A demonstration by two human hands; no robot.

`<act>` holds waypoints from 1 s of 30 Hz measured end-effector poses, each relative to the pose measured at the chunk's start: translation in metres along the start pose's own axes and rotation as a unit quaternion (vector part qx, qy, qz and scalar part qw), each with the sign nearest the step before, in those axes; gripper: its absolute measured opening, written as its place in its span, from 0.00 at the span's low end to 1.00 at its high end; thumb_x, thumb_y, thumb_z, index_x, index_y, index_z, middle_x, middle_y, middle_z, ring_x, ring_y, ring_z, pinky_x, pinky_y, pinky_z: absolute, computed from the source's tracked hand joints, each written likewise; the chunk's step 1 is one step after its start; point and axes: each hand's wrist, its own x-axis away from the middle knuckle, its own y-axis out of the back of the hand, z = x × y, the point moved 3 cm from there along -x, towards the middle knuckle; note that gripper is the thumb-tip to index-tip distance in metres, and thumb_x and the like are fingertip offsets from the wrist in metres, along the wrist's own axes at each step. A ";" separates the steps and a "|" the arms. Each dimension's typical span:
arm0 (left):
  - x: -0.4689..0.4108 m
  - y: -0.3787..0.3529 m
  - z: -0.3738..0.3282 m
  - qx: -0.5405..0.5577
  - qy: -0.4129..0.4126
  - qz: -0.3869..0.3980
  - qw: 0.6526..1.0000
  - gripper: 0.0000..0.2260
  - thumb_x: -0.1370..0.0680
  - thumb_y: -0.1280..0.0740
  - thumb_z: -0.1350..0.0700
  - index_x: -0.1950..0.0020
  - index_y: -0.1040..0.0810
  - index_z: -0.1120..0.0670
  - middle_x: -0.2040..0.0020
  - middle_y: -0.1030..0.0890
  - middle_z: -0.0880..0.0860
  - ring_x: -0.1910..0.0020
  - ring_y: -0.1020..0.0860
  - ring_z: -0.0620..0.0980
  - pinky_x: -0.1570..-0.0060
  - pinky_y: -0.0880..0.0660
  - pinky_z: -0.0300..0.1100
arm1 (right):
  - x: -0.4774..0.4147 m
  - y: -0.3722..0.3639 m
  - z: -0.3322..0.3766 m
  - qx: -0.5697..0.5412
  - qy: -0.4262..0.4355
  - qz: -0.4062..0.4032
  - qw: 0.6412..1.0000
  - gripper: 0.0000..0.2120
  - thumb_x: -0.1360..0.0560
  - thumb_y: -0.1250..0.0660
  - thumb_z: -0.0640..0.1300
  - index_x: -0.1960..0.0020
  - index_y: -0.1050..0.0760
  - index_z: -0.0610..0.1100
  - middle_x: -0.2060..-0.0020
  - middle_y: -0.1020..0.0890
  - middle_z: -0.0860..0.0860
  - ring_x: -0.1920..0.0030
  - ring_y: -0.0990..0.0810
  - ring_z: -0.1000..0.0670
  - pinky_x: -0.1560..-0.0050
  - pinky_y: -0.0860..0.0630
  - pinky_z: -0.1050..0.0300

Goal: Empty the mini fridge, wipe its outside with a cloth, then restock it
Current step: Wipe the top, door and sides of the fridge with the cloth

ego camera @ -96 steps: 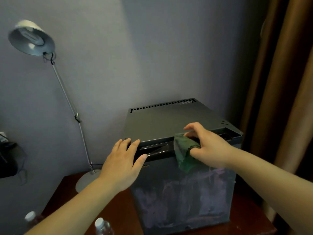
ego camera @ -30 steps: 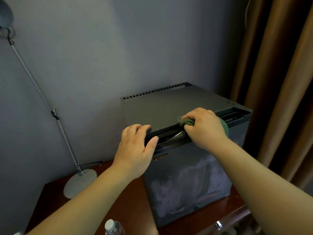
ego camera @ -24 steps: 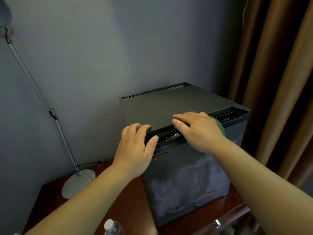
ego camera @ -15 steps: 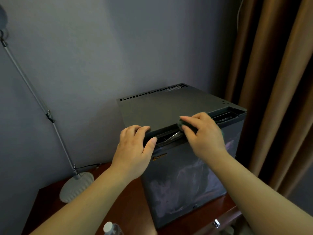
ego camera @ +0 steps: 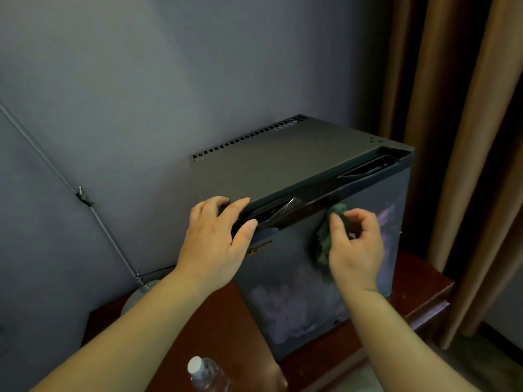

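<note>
We locate the left hand [ego camera: 215, 244] on the front-left top corner of the mini fridge [ego camera: 283, 162]. Its fingers curl over the top edge and its thumb presses at the handle recess [ego camera: 273, 212], gripping the unit. At 3 o'clock from it, the right hand [ego camera: 353, 251] pinches a crumpled green cloth [ego camera: 325, 241] between thumb and fingers against the upper door face, just below the recess. The fridge stands door closed on a dark wooden table [ego camera: 418, 281]. From the fridge we find a clear bottle [ego camera: 205, 376] at 6 o'clock, a lamp base [ego camera: 137, 297] at 9 o'clock and brown curtains [ego camera: 467, 137] at 3 o'clock.
</note>
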 end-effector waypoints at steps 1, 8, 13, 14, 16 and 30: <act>0.000 0.000 0.000 0.001 0.001 0.000 1.000 0.29 0.23 0.53 0.33 0.24 0.34 0.39 0.31 0.35 0.43 0.27 0.43 0.47 0.28 0.36 0.50 | 0.002 -0.002 0.002 0.009 0.012 -0.006 1.000 0.07 0.23 0.28 0.48 0.50 0.25 0.56 0.54 0.21 0.55 0.52 0.22 0.56 0.51 0.26 0.65; -0.001 0.001 -0.001 -0.027 -0.007 0.012 1.000 0.24 0.18 0.49 0.36 0.23 0.36 0.41 0.31 0.34 0.44 0.28 0.41 0.48 0.30 0.34 0.52 | 0.021 -0.005 -0.011 0.051 0.062 0.014 0.997 0.14 0.24 0.27 0.43 0.39 0.19 0.46 0.48 0.24 0.55 0.49 0.25 0.62 0.47 0.33 0.78; -0.006 0.010 -0.011 -0.083 -0.037 0.052 0.994 0.26 0.18 0.52 0.36 0.22 0.39 0.41 0.31 0.33 0.47 0.29 0.40 0.49 0.29 0.35 0.52 | 0.009 -0.004 -0.006 0.032 0.017 -0.016 0.999 0.16 0.24 0.26 0.44 0.37 0.19 0.48 0.50 0.24 0.57 0.50 0.26 0.63 0.49 0.33 0.78; -0.009 0.012 -0.017 -0.092 -0.053 0.062 0.992 0.26 0.18 0.51 0.37 0.21 0.40 0.42 0.30 0.34 0.46 0.28 0.40 0.49 0.28 0.36 0.52 | 0.019 -0.009 -0.004 0.027 0.030 0.013 0.999 0.16 0.24 0.26 0.44 0.37 0.21 0.49 0.51 0.25 0.59 0.50 0.26 0.65 0.50 0.34 0.79; -0.017 0.012 -0.034 -0.103 -0.095 0.079 0.987 0.26 0.18 0.49 0.37 0.20 0.42 0.41 0.28 0.35 0.46 0.27 0.41 0.49 0.27 0.37 0.51 | 0.035 -0.014 -0.004 0.034 0.066 0.057 0.996 0.16 0.25 0.26 0.42 0.38 0.21 0.50 0.51 0.25 0.59 0.48 0.27 0.69 0.50 0.34 0.79; -0.087 -0.033 -0.109 -0.100 -0.162 0.138 0.972 0.29 0.19 0.48 0.35 0.19 0.43 0.44 0.24 0.38 0.45 0.24 0.43 0.46 0.27 0.40 0.45 | -0.048 0.034 -0.030 0.086 0.007 0.018 0.996 0.21 0.22 0.30 0.42 0.30 0.25 0.44 0.41 0.31 0.53 0.39 0.29 0.53 0.40 0.40 0.76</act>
